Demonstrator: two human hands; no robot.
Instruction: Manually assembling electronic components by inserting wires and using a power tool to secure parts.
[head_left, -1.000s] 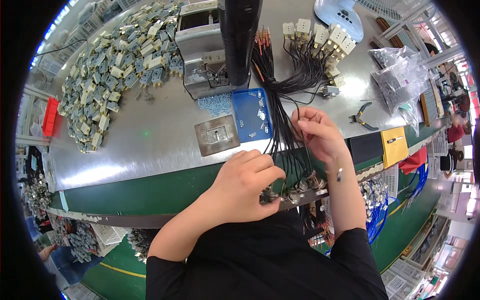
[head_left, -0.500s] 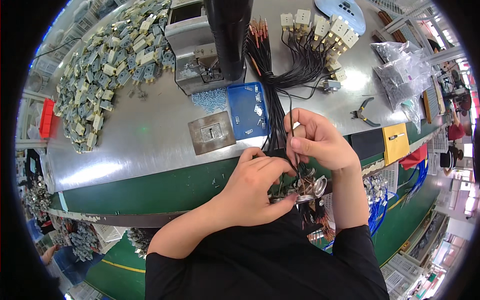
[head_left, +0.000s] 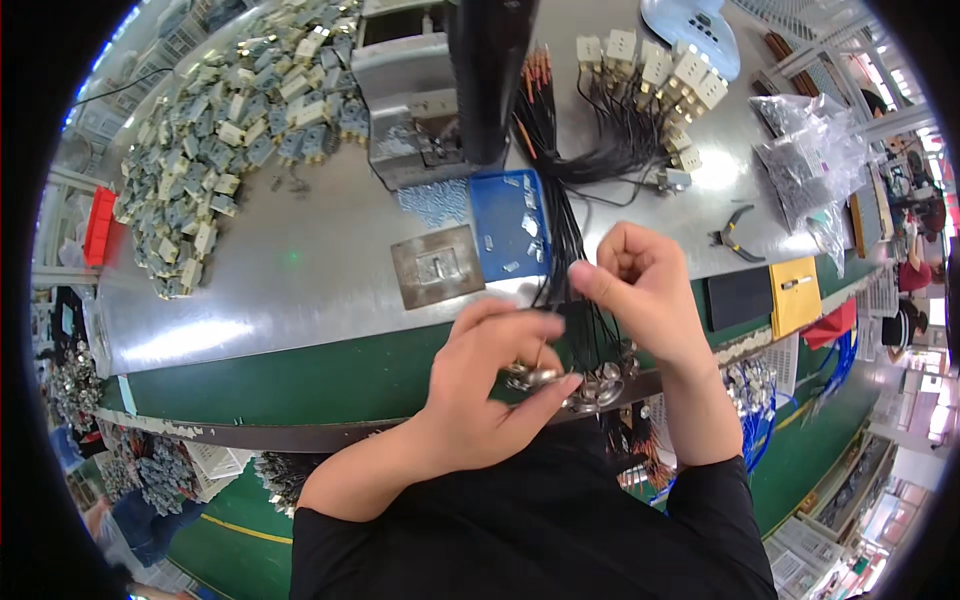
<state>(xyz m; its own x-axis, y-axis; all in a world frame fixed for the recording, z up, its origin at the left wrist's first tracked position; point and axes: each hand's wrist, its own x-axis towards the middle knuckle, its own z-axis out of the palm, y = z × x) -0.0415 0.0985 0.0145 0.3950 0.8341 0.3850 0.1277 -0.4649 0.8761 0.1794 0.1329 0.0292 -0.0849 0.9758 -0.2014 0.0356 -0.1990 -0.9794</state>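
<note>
The right hand (head_left: 648, 300) has loosened its pinch on the thin black cables (head_left: 570, 235) running between both hands, thumb apart from curled fingers, so a strand seems released; the left hand's (head_left: 480, 385) blurred fingers curve around a shiny round metal fitting (head_left: 543, 377) near the steel worktop's (head_left: 330, 260) green edge, grip unclear

A plain black shirt (head_left: 540, 530) shows at six o'clock. Its short black sleeves (head_left: 712, 500), at seven and five o'clock, leave forearms (head_left: 370, 475) and hands (head_left: 470, 390) bare.

Black cables (head_left: 563, 215): bundled, running toward near edge | round silvery metal parts (head_left: 603, 388): clustered there
</note>
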